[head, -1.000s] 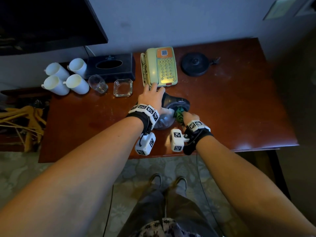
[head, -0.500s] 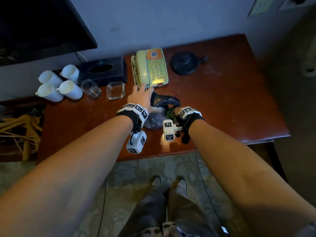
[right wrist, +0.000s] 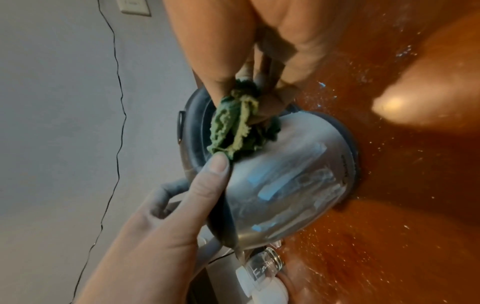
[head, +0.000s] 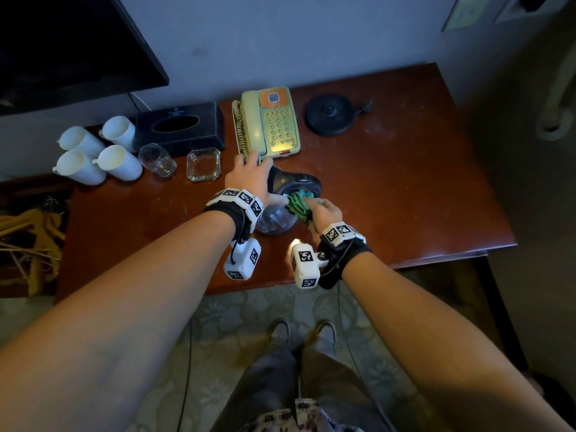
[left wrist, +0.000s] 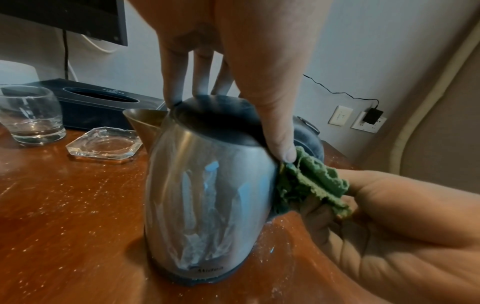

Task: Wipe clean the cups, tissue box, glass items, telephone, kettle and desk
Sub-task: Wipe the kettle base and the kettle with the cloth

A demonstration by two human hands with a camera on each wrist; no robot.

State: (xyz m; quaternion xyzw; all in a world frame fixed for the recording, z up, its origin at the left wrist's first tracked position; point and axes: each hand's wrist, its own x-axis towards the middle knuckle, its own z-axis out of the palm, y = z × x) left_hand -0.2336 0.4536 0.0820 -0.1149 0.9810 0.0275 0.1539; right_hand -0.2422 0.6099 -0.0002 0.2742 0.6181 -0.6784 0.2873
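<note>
Kettle [left wrist: 207, 201] stands upright at the centre of the head view, near the front edge of the tabletop [head: 389, 188], off its round black base [head: 329, 118], which sits in the upper right beside the telephone [head: 269, 123]. The left hand [head: 251, 179] lies over the dark lid, fingers straight down the far side and thumb pressed against the near rim; it grasps nothing, and the flat pressure seems meant to pin the kettle so it cannot slide or tip under rubbing. The right hand [head: 322, 212] is clenched around a bunched green cloth [left wrist: 311, 185] and pushes it against the steel wall just below the lid, next to the left thumb and the handle. Bunching probably gives a firm pad for the curved metal. In the left wrist view, pale streaks run down the steel body, so by my reading the wiping there is not finished.

Further out, at the left of the head view, a clear glass tumbler [head: 157, 160] and a square glass dish [head: 204, 165] sit in front of the black tissue box [head: 179, 127], with four white cups [head: 99, 151] lying on their sides at the far left. They are well apart from the kettle, which leaves working room. White specks dot the tabletop around the kettle, so that surface likely awaits its own wipe.
</note>
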